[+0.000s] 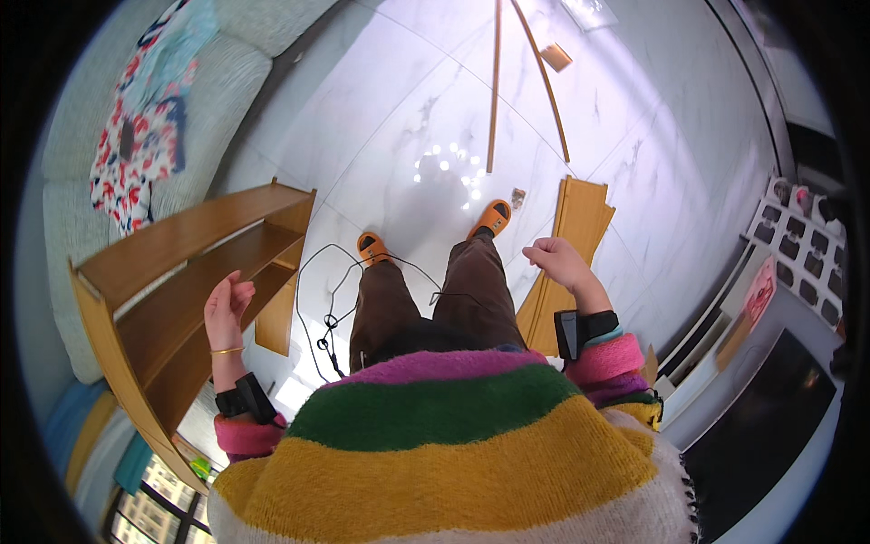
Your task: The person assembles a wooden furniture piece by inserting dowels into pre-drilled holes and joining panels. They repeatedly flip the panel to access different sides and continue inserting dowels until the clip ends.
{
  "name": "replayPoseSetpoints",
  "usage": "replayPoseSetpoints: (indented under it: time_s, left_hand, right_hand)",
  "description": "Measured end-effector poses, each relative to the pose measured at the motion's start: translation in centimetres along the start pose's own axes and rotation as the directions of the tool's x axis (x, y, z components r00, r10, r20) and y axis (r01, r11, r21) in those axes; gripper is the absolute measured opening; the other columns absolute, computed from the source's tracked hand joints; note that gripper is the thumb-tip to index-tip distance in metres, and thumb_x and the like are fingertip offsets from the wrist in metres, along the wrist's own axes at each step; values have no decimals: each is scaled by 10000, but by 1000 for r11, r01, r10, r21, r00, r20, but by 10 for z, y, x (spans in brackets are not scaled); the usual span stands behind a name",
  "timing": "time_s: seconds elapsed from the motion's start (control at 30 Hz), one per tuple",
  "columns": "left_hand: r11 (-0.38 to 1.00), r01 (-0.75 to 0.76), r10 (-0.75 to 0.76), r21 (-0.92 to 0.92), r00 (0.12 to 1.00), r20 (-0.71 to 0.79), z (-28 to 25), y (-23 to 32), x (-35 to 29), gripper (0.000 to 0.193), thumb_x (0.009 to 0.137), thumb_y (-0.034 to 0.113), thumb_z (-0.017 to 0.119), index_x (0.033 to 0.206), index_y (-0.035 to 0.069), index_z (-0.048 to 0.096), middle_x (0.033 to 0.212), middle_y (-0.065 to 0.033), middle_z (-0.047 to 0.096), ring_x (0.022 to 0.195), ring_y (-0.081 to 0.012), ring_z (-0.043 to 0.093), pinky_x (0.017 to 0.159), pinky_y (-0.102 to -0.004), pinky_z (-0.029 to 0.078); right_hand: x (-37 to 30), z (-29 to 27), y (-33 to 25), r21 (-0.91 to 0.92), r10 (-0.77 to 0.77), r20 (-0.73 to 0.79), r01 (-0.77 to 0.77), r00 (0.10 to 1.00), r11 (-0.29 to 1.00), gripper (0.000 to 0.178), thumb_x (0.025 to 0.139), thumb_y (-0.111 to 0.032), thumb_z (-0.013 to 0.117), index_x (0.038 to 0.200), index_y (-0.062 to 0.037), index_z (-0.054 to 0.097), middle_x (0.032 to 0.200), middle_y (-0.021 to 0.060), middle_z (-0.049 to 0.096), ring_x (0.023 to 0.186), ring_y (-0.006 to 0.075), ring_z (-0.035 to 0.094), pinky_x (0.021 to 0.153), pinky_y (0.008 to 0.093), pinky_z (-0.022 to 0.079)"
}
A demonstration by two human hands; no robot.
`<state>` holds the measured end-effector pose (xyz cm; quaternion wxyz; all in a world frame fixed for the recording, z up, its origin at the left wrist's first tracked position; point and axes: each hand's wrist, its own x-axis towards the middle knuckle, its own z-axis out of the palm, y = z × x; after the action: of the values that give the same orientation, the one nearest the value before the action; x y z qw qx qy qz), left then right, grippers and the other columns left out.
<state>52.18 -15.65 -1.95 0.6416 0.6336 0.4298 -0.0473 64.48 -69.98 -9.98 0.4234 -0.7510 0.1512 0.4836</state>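
Observation:
My left hand (228,308) is raised beside a brown wooden shelf unit (195,236), its fingers loosely bent and holding nothing. Whether it touches the shelf's edge I cannot tell; it seems apart. On the other side, my right hand (560,261) hangs in the air with its fingers curled into a loose fist, and nothing shows in it. Below it, several flat wooden boards (580,218) lie stacked on the tiled floor. Farther out are two long thin wooden strips (494,100) and a small wooden piece (555,57). A small packet (517,199) lies near my right slipper.
Black cables (313,317) loop over the floor by my feet, between my legs and the shelf unit. A grey sofa (231,86) with patterned cloth (136,150) stands at the left. To the right are a white rack (797,240) and a dark flat screen (770,426).

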Motion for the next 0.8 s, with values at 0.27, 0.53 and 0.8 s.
replayPoseSetpoints:
  time_s: [0.27, 0.53, 0.8]
  left_hand:
    - [943, -53, -117, 327, 870, 478, 315, -35, 88, 161, 919, 114, 486, 825, 16, 573, 701, -27, 565, 662, -95, 533, 633, -218, 428]
    - [693, -435, -325, 575, 524, 787, 563, -257, 245, 181, 839, 148, 564, 950, 6, 581, 738, -48, 593, 713, -129, 570, 674, -257, 465]
    - [236, -842, -282, 484, 418, 864, 659, -459, 276, 256, 822, 193, 546, 1034, 60, 601, 996, -128, 631, 931, -315, 594, 828, -379, 472]
  right_hand:
    - [179, -63, 204, 241, 218, -208, -166, 953, 956, 295, 799, -303, 599, 778, -16, 661, 651, 47, 603, 501, 141, 485, 480, 304, 397]
    - [395, 31, 361, 962, 594, -51, -121, 802, 246, 183, 858, -240, 539, 895, -67, 585, 706, 13, 544, 415, 93, 318, 364, 258, 238]
    - [490, 95, 409, 992, 707, 56, 38, 705, -117, 192, 864, -271, 549, 896, -83, 569, 728, 0, 514, 502, 97, 425, 385, 263, 270]
